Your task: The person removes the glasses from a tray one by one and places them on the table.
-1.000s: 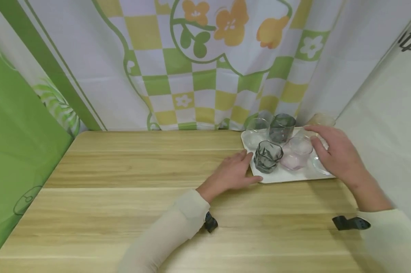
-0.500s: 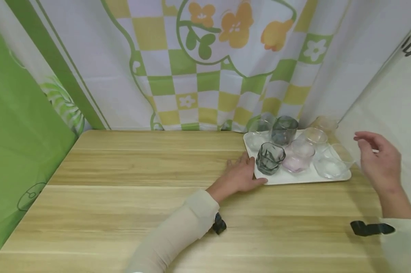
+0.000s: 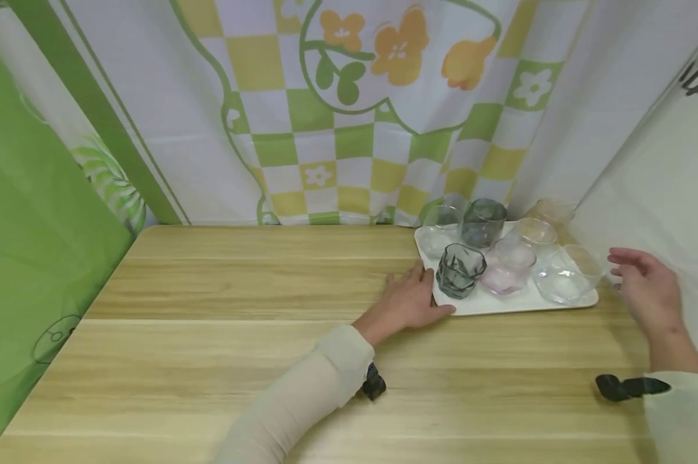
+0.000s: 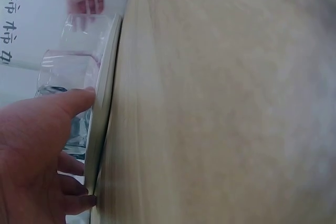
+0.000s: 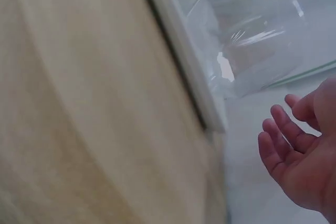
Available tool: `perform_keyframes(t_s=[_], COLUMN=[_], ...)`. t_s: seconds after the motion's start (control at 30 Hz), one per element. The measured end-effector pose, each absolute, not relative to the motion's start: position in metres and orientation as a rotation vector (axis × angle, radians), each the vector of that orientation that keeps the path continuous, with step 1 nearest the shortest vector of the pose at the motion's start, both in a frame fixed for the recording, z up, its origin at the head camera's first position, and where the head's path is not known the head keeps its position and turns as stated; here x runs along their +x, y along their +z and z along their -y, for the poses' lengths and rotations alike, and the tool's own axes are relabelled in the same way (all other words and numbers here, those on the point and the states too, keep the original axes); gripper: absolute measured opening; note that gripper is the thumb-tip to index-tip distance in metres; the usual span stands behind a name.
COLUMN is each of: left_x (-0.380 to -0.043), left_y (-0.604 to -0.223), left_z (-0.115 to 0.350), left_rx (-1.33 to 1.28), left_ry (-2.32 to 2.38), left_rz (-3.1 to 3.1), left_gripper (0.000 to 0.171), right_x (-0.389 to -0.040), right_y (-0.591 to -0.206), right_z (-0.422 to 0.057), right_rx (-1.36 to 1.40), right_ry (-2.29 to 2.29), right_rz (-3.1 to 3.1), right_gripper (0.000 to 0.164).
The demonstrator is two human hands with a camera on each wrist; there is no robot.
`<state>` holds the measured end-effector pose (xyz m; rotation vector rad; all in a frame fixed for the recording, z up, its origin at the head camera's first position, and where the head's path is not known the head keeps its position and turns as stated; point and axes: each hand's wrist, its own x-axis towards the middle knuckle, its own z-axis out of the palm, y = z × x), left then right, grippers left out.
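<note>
Well, from the head view we see the left hand (image 3: 407, 303) spread out wide, with its thumb and fingers touching the near left corner of the white tray (image 3: 523, 304). We see the tray lying flat at the far right of the wooden table (image 3: 221, 361). On it, the dark glass (image 3: 460, 272) stands close to that hand, the pink glass (image 3: 506, 274) comes next, and the clear glass (image 3: 563, 280) stands at the right end. More glasses stand behind them. We find the right hand (image 3: 650, 290) just beside the clear glass, fingers softly bent, holding nothing. At the back we see a curtain (image 3: 319, 148) with flowers and squares.

From the left wrist view, we see the left thumb on the tray's rim and the other fingers beside its edge, with a big gap between. We can't tell how hard they press.

From the right wrist view, we see the right hand's fingers loosely bent, a little apart from the glass and the tray.
</note>
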<state>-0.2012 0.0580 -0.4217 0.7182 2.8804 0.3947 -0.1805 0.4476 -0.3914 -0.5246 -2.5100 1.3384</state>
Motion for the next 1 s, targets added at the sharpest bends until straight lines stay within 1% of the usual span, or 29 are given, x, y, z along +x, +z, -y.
perform_keyframes(t_s=[0.07, 0.1, 0.2, 0.23, 0.27, 0.43, 0.6, 0.8, 1.0], left_x=[-0.201, -0.201, -0.201, -0.201, -0.200, -0.201, -0.203, -0.205, -0.207], left_y=[-0.422, -0.422, -0.423, -0.423, -0.423, -0.422, -0.422, -0.421, -0.418], left_z=[-0.058, -0.057, -0.057, -0.057, -0.057, -0.056, -0.055, -0.054, -0.052], left_rx=[0.719, 0.721, 0.718, 0.719, 0.721, 0.734, 0.752, 0.770, 0.841], left_ry=[0.411, 0.415, 0.415, 0.412, 0.408, 0.399, 0.352, 0.283, 0.185], left_rz=[-2.878, -2.877, -2.875, -2.876, -2.878, -2.898, -2.911, -2.911, -2.945], left_gripper=[0.088, 0.088, 0.089, 0.089, 0.089, 0.087, 0.089, 0.092, 0.089], right_x=[-0.182, -0.182, -0.183, -0.183, -0.183, -0.184, -0.182, -0.182, -0.180], right_y=[-0.399, -0.403, -0.414, -0.416, -0.419, -0.422, -0.419, -0.414, -0.413], right_z=[-0.456, -0.459, -0.466, -0.467, -0.467, -0.466, -0.463, -0.464, -0.465], right_rx=[-0.508, -0.508, -0.482, -0.473, -0.457, -0.414, -0.421, -0.388, -0.384], right_ry=[1.371, 1.363, 1.350, 1.340, 1.334, 1.182, 0.987, 0.955, 0.933], right_rz=[2.574, 2.616, 2.725, 2.758, 2.780, 2.864, 2.966, 3.014, 3.040], right_gripper=[0.027, 0.030, 0.049, 0.054, 0.055, 0.052, 0.054, 0.058, 0.059])
